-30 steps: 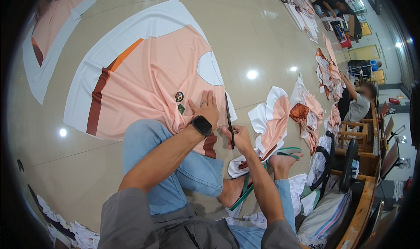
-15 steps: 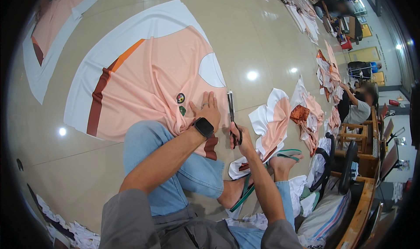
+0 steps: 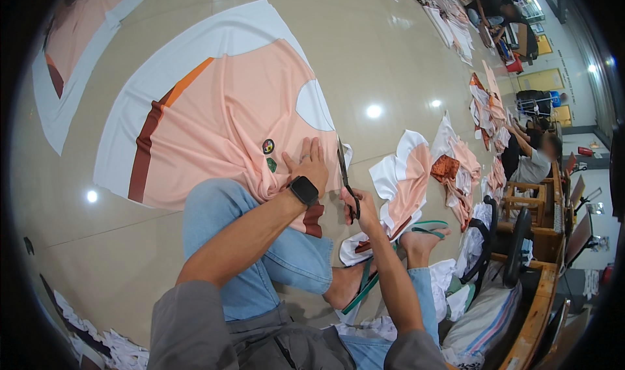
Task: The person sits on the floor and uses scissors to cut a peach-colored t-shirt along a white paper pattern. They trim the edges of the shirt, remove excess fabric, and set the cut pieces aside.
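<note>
A large peach fabric panel (image 3: 202, 109) with a white border, a maroon and orange stripe and small badges lies spread on the floor. My left hand (image 3: 309, 167) rests flat on it with fingers stretched out, a watch on the wrist. Gripped in my right hand (image 3: 359, 208) is a pair of dark scissors (image 3: 343, 168), blades pointing away from me along the panel's right edge. Just right of the blade tips a small white flap of fabric (image 3: 347, 154) sticks out. Part of the panel bunches up against my left knee.
Another peach and white panel (image 3: 81, 41) lies at the far left. Cut pieces (image 3: 407, 175) and patterned scraps (image 3: 449, 168) lie on the right. A striped sack (image 3: 485, 324), a black chair (image 3: 514, 249) and wooden furniture (image 3: 540, 298) stand beyond; a person (image 3: 534, 162) sits there.
The white flap beside the scissor blades now stands out to the right of the panel's edge. My right hand has shifted slightly; my left hand stays put.
</note>
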The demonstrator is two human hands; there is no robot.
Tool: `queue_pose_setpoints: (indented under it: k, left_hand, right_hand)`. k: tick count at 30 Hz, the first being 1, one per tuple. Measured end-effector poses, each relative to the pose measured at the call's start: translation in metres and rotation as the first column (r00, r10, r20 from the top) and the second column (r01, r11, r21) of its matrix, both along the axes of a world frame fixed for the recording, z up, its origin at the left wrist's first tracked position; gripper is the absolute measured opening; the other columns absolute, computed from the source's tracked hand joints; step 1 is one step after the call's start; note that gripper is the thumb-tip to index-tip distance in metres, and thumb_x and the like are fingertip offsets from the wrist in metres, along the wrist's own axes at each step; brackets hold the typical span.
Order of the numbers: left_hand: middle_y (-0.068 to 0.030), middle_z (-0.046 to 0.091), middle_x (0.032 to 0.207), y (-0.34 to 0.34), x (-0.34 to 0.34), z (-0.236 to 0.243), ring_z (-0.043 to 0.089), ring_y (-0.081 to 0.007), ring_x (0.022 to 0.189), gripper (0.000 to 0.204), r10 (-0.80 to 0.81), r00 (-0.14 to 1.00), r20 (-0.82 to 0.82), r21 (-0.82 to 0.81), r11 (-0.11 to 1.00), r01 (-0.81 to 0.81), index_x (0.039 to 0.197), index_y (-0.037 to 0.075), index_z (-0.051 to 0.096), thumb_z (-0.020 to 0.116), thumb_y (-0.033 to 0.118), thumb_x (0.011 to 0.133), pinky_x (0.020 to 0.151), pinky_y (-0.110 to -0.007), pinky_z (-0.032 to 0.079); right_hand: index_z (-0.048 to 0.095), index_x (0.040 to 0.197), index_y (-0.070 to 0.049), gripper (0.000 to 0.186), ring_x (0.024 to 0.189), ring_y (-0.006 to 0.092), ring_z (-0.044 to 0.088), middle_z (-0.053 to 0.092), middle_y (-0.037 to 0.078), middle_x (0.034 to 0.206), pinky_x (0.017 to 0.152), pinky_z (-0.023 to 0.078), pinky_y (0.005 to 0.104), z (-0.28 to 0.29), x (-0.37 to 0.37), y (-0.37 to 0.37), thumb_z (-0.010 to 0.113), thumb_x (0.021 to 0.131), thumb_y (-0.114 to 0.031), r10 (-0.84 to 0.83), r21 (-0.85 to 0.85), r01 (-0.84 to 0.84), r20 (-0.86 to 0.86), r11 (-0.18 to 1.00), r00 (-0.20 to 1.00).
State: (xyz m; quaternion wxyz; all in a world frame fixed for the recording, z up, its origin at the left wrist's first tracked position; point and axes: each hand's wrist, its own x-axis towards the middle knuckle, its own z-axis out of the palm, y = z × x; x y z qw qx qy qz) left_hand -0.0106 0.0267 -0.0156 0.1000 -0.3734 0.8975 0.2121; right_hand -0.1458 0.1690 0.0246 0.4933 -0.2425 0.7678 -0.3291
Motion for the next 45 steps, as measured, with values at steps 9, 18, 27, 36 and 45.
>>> queue_pose_setpoints:
  k: [9, 18, 27, 36, 45]
  left_hand:
    - [-0.0150, 0.009, 0.174, 0.002, 0.002, 0.005, 0.008, -0.0367, 0.160, 0.073, 0.062, 0.996, -0.071, 0.081, 0.995, -0.056, 0.160, -0.004, 0.026, 0.056, 0.019, 0.097, 0.106, -0.088, 0.017]
    - [-0.0166, 0.008, 0.174, 0.001, 0.003, 0.009, 0.007, -0.0379, 0.160, 0.077, 0.046, 0.997, -0.061, 0.094, 0.995, -0.040, 0.160, -0.004, 0.026, 0.058, 0.022, 0.096, 0.105, -0.089, 0.016]
    - [-0.0174, 0.009, 0.174, 0.001, 0.004, 0.007, 0.007, -0.0382, 0.160, 0.080, 0.048, 0.997, -0.063, 0.073, 0.996, -0.043, 0.160, -0.004, 0.027, 0.062, 0.022, 0.093, 0.105, -0.089, 0.018]
    - [-0.0227, 0.010, 0.172, 0.002, 0.001, 0.005, 0.008, -0.0420, 0.159, 0.116, -0.003, 1.000, 0.000, -0.007, 1.000, 0.003, 0.160, -0.006, 0.025, 0.086, 0.047, 0.076, 0.104, -0.087, 0.026]
    - [-0.0219, 0.012, 0.172, 0.011, 0.005, -0.001, 0.010, -0.0455, 0.158, 0.119, 0.006, 0.999, -0.049, -0.018, 1.000, -0.007, 0.161, 0.002, 0.028, 0.088, 0.052, 0.071, 0.106, -0.084, 0.025]
  right_hand:
    - [0.065, 0.083, 0.002, 0.058, 0.041, 0.0120, 0.052, 0.054, 0.003, 0.057, 0.038, 0.039, 0.0277, 0.002, 0.002, -0.014, 0.078, 0.089, -0.054, 0.049, 0.010, -0.048, -0.049, 0.999, 0.998]
    - [0.067, 0.086, 0.005, 0.063, 0.040, 0.0122, 0.053, 0.054, 0.002, 0.056, 0.038, 0.039, 0.0271, 0.000, -0.007, -0.022, 0.077, 0.089, -0.058, 0.004, -0.030, -0.004, 0.011, 1.000, 1.000]
    - [0.068, 0.086, 0.004, 0.057, 0.042, 0.0119, 0.054, 0.055, 0.002, 0.057, 0.039, 0.039, 0.0273, 0.000, -0.008, -0.026, 0.078, 0.090, -0.053, -0.007, -0.043, 0.010, 0.066, 0.999, 0.998]
    - [0.063, 0.081, 0.000, 0.049, 0.041, 0.0104, 0.052, 0.055, 0.001, 0.058, 0.039, 0.039, 0.0258, 0.002, -0.003, -0.035, 0.079, 0.092, -0.045, 0.029, -0.021, -0.029, -0.006, 0.999, 1.000]
    - [0.064, 0.087, 0.001, 0.041, 0.040, 0.0114, 0.050, 0.056, 0.002, 0.061, 0.038, 0.040, 0.0268, -0.005, -0.002, 0.035, 0.076, 0.096, -0.038, -0.096, -0.011, 0.096, 0.058, 0.995, 0.994]
